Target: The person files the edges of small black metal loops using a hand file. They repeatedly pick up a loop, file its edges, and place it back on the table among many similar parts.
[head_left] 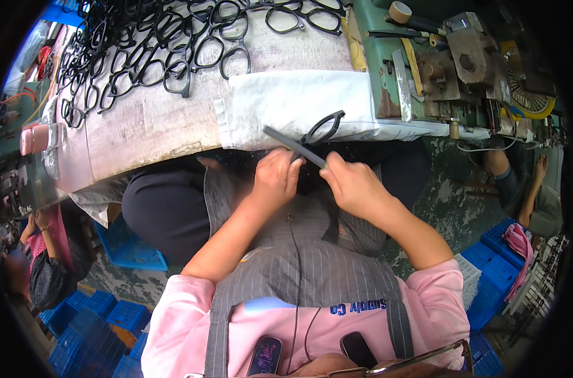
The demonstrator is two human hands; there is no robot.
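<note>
A long flat grey file (289, 142) slants up and left from my right hand (357, 187), whose fingers are wrapped round its lower end. My left hand (276, 178) is closed on a black eyeglass frame (326, 128), held just above my lap at the bench's front edge. One rim of the frame points up and right, behind the file. The file crosses over the part near my left fingertips and hides it, so I cannot tell exactly where they touch. Under the frame's upper end lies a white cloth (299, 94), spread over the bench edge.
Many black eyeglass frames (167, 63) lie piled across the far left of the bench (129, 138). A metal machine (466, 57) stands on the green surface at right. Blue crates (88, 334) sit on the floor both sides. Other people (541, 201) work at left and right.
</note>
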